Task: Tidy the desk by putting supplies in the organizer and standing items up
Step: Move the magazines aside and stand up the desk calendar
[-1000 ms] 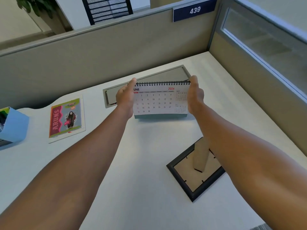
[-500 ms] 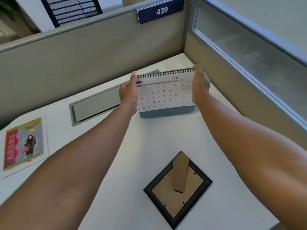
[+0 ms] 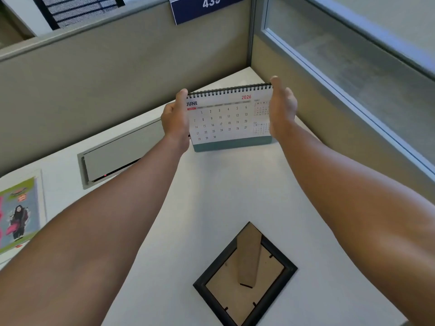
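A spiral-bound desk calendar (image 3: 226, 118) showing June 2026 stands upright on the white desk (image 3: 235, 189), near the far right corner. My left hand (image 3: 175, 120) grips its left edge, thumb at the top near the spiral. My right hand (image 3: 281, 109) holds its right edge with the fingers behind the card. A black picture frame (image 3: 244, 274) lies face down on the desk in front of me, its cardboard stand pointing up.
A grey cable hatch (image 3: 120, 156) is set into the desk left of the calendar. A colourful printed card (image 3: 18, 212) lies at the far left. Beige partition walls (image 3: 117, 67) close the back and right sides, the right one with a frosted window.
Both hands have carried the calendar to the right and further back, from over the cable hatch toward the desk's far right corner. The blue organizer has left the view.
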Motion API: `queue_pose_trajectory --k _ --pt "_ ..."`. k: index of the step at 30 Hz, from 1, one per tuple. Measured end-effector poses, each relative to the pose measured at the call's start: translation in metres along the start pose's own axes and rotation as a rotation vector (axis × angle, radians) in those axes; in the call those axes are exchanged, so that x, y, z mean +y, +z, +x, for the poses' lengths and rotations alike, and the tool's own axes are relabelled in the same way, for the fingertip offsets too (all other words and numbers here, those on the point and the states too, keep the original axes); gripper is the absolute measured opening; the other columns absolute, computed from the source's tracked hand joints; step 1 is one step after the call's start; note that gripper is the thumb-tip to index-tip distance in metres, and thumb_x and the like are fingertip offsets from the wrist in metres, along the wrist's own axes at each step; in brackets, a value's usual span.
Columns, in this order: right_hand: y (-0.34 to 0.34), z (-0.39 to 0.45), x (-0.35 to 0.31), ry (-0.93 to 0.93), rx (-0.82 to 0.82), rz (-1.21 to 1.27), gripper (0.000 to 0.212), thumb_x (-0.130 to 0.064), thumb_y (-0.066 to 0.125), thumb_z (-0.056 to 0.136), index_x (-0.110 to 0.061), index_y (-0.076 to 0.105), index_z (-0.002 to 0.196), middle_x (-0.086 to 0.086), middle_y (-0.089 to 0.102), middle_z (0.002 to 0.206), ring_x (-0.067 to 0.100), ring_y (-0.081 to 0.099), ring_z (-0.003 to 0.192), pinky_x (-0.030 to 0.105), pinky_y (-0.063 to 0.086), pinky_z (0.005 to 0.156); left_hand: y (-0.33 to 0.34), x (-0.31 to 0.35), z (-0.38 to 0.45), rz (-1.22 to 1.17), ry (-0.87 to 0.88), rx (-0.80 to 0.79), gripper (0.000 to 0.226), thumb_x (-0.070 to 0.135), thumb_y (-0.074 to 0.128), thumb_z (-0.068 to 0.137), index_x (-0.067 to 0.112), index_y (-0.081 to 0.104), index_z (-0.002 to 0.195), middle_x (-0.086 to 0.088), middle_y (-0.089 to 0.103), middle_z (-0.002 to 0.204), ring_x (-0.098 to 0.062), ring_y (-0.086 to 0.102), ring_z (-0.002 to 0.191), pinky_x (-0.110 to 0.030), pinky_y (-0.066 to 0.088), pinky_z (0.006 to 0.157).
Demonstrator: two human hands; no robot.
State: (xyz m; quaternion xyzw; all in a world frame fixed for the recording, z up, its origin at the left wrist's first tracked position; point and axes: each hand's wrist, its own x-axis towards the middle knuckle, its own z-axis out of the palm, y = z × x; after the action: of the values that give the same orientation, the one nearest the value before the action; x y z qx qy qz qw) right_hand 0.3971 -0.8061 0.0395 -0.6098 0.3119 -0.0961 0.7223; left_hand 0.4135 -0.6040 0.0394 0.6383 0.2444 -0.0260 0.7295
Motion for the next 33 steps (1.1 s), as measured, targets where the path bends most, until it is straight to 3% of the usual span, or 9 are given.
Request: queue_pose_trajectory --k 5,9,11,15,19,22,30,33 --pt "-0.007 -0.01 0.017 0.023 -0.022 0.017 0.046 -0.068 0.051 0.088 -0.023 0.056 0.083 -0.005 0.07 0.081 0.016 0.067 0.084 0.028 0.051 0.069 -0.004 -0.005 -0.004 0.034 -0.007 -0.029 0.038 0.053 0.059 0.089 0.016 0.057 0.096 0.0 0.069 0.091 -0.011 0.067 0.067 -0.015 0.048 0.046" --pt "-0.007 -0.017 0.019 0.042 -0.024 -0.005 0.056 -0.074 0.04 0.089 -0.022 0.06 0.094 -0.003 0.072 0.091 0.017 0.067 0.091 0.03 0.051 0.073 -0.007 -0.007 -0.013 0.08 -0.053 -0.081 0.061 0.069 0.053 0.086 0.015 0.069 0.108 0.002 0.076 0.103 -0.013 0.073 0.085 -0.019 0.053 0.054" --pt "-0.008 -0.019 0.018 0.059 -0.031 -0.003 0.059 -0.076 0.037 0.088 -0.023 0.063 0.097 -0.003 0.073 0.093 0.018 0.067 0.092 0.032 0.053 0.076 -0.007 -0.007 -0.02 0.099 -0.072 -0.117 0.065 0.074 0.047 0.087 0.02 0.071 0.116 0.005 0.076 0.103 -0.009 0.073 0.085 -0.017 0.052 0.053" --pt "-0.011 -0.022 0.017 0.108 -0.036 0.007 0.065 -0.08 0.036 0.085 -0.025 0.067 0.102 -0.002 0.073 0.095 0.019 0.067 0.093 0.036 0.056 0.081 -0.007 -0.004 -0.029 0.116 -0.107 -0.12 0.066 0.077 0.042 0.087 0.025 0.07 0.117 0.007 0.075 0.104 -0.005 0.068 0.084 -0.022 0.044 0.058" --pt "-0.012 -0.024 0.018 0.102 -0.006 0.025 0.063 -0.075 0.032 0.091 -0.025 0.064 0.11 -0.002 0.07 0.097 0.016 0.065 0.089 0.027 0.051 0.065 -0.008 -0.002 -0.03 0.123 -0.116 -0.104 0.064 0.076 0.045 0.086 0.025 0.07 0.116 0.007 0.075 0.104 -0.006 0.067 0.086 -0.025 0.04 0.061" --pt "-0.012 -0.024 0.018 0.08 0.012 0.041 0.06 -0.071 0.033 0.093 -0.024 0.064 0.111 -0.002 0.071 0.099 0.016 0.066 0.09 0.024 0.05 0.061 -0.009 -0.002 -0.028 0.111 -0.097 -0.09 0.059 0.073 0.049 0.086 0.024 0.071 0.111 0.006 0.075 0.103 -0.007 0.067 0.086 -0.025 0.042 0.061" --pt "-0.006 -0.022 0.02 0.102 -0.026 0.034 0.062 -0.074 0.035 0.09 -0.024 0.067 0.109 -0.001 0.072 0.099 0.018 0.067 0.094 0.027 0.053 0.065 -0.017 -0.007 -0.015 0.057 -0.041 -0.044 0.047 0.07 0.059 0.082 0.025 0.066 0.094 0.002 0.076 0.103 -0.012 0.072 0.084 -0.026 0.053 0.064" --pt "-0.004 -0.022 0.022 0.106 -0.051 0.008 0.063 -0.075 0.035 0.089 -0.026 0.069 0.106 -0.001 0.073 0.098 0.02 0.068 0.094 0.032 0.057 0.073 -0.02 -0.007 -0.012 0.044 -0.031 -0.014 0.048 0.071 0.059 0.082 0.025 0.066 0.093 0.001 0.076 0.104 -0.015 0.073 0.088 -0.025 0.054 0.062"
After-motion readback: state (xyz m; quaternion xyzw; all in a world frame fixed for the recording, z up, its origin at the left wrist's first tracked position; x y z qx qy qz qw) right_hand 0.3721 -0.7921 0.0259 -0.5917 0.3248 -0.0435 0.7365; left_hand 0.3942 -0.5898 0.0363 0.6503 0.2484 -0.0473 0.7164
